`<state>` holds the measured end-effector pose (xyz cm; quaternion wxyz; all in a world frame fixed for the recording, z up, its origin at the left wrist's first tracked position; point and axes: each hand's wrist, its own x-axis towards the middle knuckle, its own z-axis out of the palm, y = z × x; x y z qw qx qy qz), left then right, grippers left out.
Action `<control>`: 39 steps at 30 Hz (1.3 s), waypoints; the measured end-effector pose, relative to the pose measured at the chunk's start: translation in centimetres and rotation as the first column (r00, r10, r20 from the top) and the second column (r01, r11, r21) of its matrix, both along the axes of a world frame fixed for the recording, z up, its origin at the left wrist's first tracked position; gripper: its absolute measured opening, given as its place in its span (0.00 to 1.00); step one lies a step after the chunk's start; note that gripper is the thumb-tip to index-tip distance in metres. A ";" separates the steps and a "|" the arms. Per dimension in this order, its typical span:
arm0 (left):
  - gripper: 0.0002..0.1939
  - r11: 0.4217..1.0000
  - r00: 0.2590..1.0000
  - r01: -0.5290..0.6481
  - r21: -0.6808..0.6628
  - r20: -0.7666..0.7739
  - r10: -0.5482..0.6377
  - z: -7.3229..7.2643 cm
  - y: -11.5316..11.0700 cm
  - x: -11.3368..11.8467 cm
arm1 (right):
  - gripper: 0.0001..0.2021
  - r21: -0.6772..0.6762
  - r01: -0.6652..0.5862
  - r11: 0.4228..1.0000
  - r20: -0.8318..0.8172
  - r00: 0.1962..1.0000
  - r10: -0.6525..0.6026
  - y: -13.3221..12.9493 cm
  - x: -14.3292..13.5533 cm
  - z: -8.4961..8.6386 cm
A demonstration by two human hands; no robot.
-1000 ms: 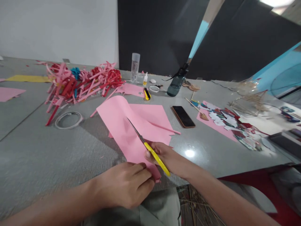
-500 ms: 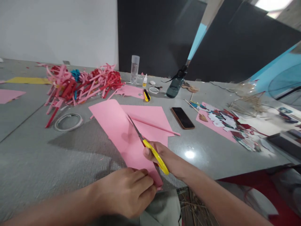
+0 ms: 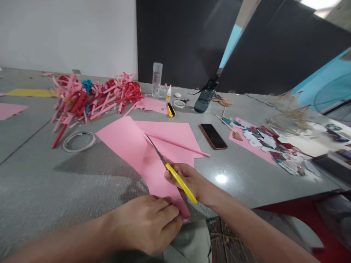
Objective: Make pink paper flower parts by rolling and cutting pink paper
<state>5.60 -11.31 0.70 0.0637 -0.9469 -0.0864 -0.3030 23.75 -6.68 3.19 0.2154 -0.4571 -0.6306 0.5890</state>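
My right hand [image 3: 188, 180] is closed around the yellow-handled scissors [image 3: 181, 183]. Their blades point away from me and to the left, along the pink paper [image 3: 148, 166]. My left hand [image 3: 153, 221] is closed on the near end of that sheet at the table's front edge; its fingertips are partly hidden. The far left part of the sheet is lifted and bends above the table. Beneath and behind it lies another pink sheet [image 3: 175, 129], with a thin rolled pink paper stick [image 3: 181, 144] across it.
A roll of tape [image 3: 79, 141] lies to the left, before a heap of pink and red paper strips [image 3: 95, 96]. Behind are a yellow cutter [image 3: 171, 110], a glue bottle [image 3: 169, 93], a clear bottle [image 3: 157, 79] and a dark bottle [image 3: 204, 98]. To the right lie a phone [image 3: 213, 136] and paper scraps [image 3: 263, 140].
The scissors have shifted slightly farther along the pink paper, away and to the left. The sheet's lifted left part has swung a little outward to the left. My left hand stays in place.
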 end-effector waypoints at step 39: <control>0.07 0.790 0.812 -0.564 -0.242 0.013 0.584 0.9 -6.4 1.4 | 0.30 -0.488 -0.286 0.825 0.137 0.908 0.396 2.5 -3.5 3.1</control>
